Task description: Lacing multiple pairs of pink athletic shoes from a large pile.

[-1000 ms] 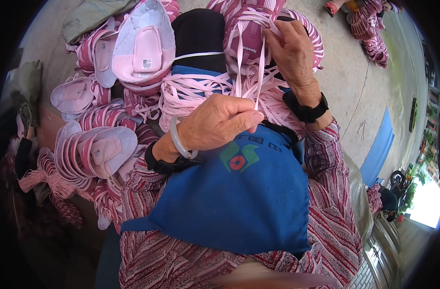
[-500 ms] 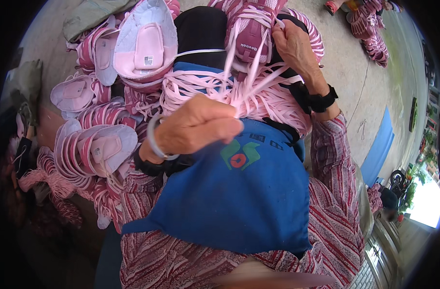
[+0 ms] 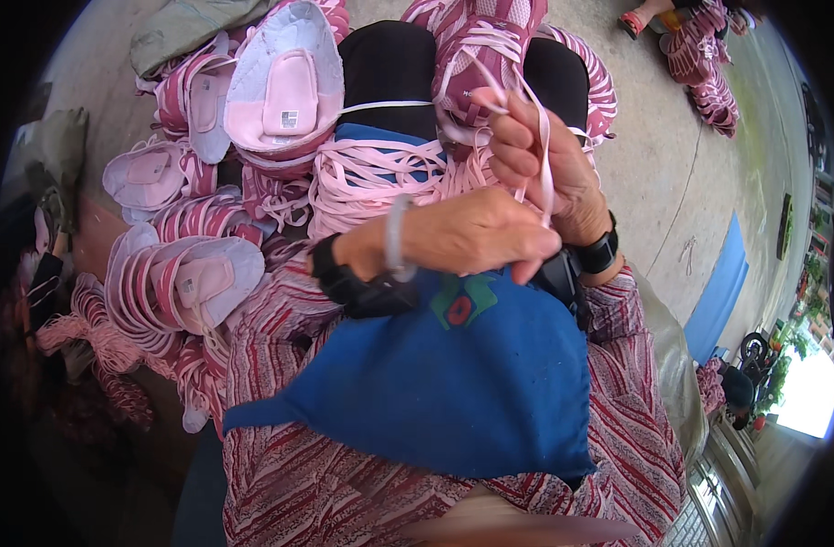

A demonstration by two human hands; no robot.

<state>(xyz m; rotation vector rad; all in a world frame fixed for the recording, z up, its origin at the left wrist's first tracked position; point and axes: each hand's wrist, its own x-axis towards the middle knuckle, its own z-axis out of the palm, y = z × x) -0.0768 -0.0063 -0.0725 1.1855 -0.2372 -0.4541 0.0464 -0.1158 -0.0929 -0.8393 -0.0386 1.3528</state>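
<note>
My left hand [image 3: 476, 232] is closed in a pinch on a pale pink shoelace [image 3: 546, 169], above the blue apron [image 3: 435, 383]. The lace runs up from it, past my right hand [image 3: 558, 173], to a pink and maroon shoe upper [image 3: 485, 59]. My right hand has its fingers curled, with the lace at its fingertips just below the shoe upper. The shoe upper lies between my black-covered knees and is partly laced. Across my lap spreads a heap of loose pink laces [image 3: 376, 173], partly hidden by my hands.
At the left are stacked pink shoe uppers [image 3: 184, 283], a larger upper with a pale lining [image 3: 284, 82], and a grey-green sack [image 3: 184, 36]. More uppers [image 3: 699, 68] lie on the floor at far right, beside another person's foot [image 3: 632, 23]. A blue strip [image 3: 716, 292] lies right.
My left hand has moved right, across the apron. My right hand has come down and inward from the shoe's right side, and the lace now loops between both hands.
</note>
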